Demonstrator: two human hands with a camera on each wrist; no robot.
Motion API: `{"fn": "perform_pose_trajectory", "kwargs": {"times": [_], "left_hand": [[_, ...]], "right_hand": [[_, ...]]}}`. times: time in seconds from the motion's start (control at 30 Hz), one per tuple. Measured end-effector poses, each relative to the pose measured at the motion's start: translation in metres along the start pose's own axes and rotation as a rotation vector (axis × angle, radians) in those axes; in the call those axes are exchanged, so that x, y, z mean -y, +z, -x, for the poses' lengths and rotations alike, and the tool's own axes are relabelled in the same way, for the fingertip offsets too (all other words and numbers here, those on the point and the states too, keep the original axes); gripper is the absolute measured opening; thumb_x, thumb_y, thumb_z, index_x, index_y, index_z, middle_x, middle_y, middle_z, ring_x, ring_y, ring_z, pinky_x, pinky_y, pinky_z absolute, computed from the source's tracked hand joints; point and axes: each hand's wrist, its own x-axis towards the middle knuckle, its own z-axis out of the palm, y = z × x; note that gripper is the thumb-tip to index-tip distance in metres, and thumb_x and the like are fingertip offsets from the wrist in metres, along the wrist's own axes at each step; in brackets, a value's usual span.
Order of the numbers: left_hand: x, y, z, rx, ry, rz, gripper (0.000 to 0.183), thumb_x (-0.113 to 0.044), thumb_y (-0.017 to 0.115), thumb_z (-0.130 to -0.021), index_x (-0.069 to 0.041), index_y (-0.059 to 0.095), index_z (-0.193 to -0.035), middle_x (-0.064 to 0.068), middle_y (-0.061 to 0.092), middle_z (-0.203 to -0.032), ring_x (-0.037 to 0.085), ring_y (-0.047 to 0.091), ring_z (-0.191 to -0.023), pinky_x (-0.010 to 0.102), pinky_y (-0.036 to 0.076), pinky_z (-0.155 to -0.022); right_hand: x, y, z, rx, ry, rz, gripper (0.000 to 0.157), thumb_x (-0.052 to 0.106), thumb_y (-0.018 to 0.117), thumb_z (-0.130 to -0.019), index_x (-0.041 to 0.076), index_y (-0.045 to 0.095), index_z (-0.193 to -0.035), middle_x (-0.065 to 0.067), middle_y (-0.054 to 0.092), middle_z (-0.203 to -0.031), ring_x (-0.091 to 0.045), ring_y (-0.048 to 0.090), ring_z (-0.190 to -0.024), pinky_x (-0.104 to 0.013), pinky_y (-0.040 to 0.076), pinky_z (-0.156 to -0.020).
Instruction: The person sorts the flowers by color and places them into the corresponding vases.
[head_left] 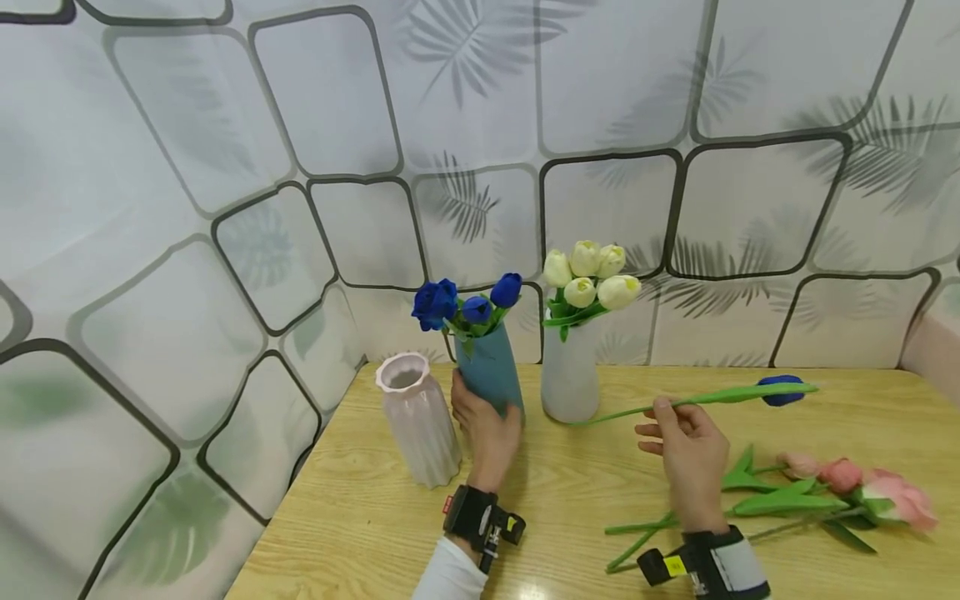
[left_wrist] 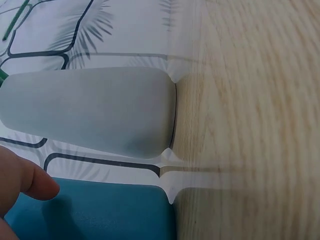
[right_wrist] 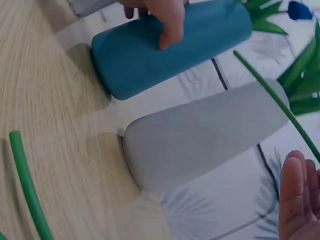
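Observation:
My left hand (head_left: pixel 489 429) grips the lower part of a teal vase (head_left: pixel 491 371), its thumb on one side and fingers on the other. Several blue flowers (head_left: pixel 476 310) stand in that vase. Between thumb and fingers my right hand (head_left: pixel 692 454) pinches the green stem of a blue tulip (head_left: pixel 782 392). The tulip is held nearly level above the table, bloom to the right and stem end to the left. In the right wrist view the stem (right_wrist: pixel 272 95) crosses in front of a white vase (right_wrist: pixel 200 135), and the bloom is out of sight.
White tulips (head_left: pixel 592 275) fill the white vase at the back. A pale pink fluted vase (head_left: pixel 420 425) with nothing visible in it stands left of the teal one. Pink flowers (head_left: pixel 842 477) with green stems lie on the wooden table (head_left: pixel 360 533) at the right. Patterned cloth (head_left: pixel 480 100) hangs behind.

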Motion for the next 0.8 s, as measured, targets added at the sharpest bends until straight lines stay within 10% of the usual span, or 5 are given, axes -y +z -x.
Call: {"fn": "perform_pose_trajectory", "kwargs": {"times": [0.27,0.57,0.8], "left_hand": [[0.001,-0.002,-0.001,-0.002,0.032,-0.001,0.092,0.001,0.068,-0.077,0.005,0.014,-0.152,0.035,0.024,-0.148,0.049,0.029,-0.133,0.062,0.028,-0.109],[0.003,-0.003,-0.002,0.010,0.012,0.010,0.092,0.002,0.067,-0.077,0.005,0.014,-0.152,0.034,0.023,-0.149,0.049,0.027,-0.134,0.061,0.025,-0.110],[0.001,-0.003,-0.002,-0.009,0.036,0.019,0.092,0.004,0.068,-0.074,0.008,0.016,-0.150,0.036,0.025,-0.147,0.050,0.030,-0.132,0.065,0.028,-0.107]], "right_hand": [[0.007,0.024,0.017,0.034,-0.485,0.056,0.015,-0.004,0.066,-0.092,-0.009,0.070,-0.106,0.004,0.072,-0.086,-0.005,0.068,-0.067,-0.018,0.054,-0.056],[0.029,0.045,0.045,0.125,-0.711,0.190,0.024,-0.014,0.070,-0.083,-0.002,0.075,-0.103,0.004,0.074,-0.089,0.005,0.066,-0.076,-0.012,0.051,-0.056],[0.044,0.068,0.048,0.100,-1.015,0.148,0.032,0.023,0.067,-0.097,-0.009,0.074,-0.095,-0.021,0.073,-0.082,-0.005,0.068,-0.070,-0.011,0.051,-0.066]]}}
